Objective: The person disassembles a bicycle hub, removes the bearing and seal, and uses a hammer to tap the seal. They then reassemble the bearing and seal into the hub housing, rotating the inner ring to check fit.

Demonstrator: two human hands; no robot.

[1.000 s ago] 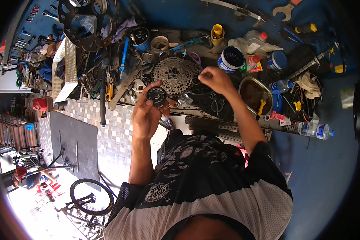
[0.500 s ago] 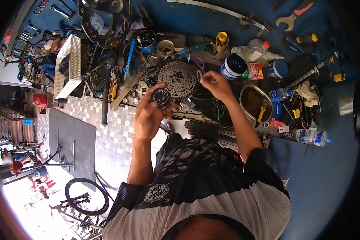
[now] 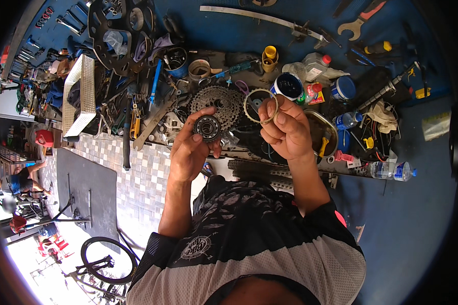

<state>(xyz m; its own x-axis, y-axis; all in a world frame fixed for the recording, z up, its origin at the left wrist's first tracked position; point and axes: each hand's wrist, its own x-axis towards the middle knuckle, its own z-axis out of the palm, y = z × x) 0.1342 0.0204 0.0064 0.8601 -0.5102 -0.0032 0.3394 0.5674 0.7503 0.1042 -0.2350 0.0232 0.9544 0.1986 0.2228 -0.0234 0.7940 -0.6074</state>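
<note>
Holding a round black hub part [image 3: 207,127] in closed left hand [image 3: 191,150]; right hand [image 3: 286,129] pinches a thin metal ring [image 3: 261,106], above cluttered counter [image 3: 249,30], near cassette [image 3: 220,103].

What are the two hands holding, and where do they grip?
Left hand grips a round black bearing part by its rim; right hand pinches a thin ring at its edge.

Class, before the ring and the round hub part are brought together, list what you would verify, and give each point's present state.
1. Left hand grips the round hub part firmly: ok.
2. Right hand holds the thin ring by its lower edge: ok.
3. Ring and hub part apart, not yet touching: ok.
4. Ring's opening faces the camera, unobstructed: ok.
5. Ring free of dirt or damage: cannot tell.
6. Cassette lies on the bench behind, clear of both hands: ok.
</note>
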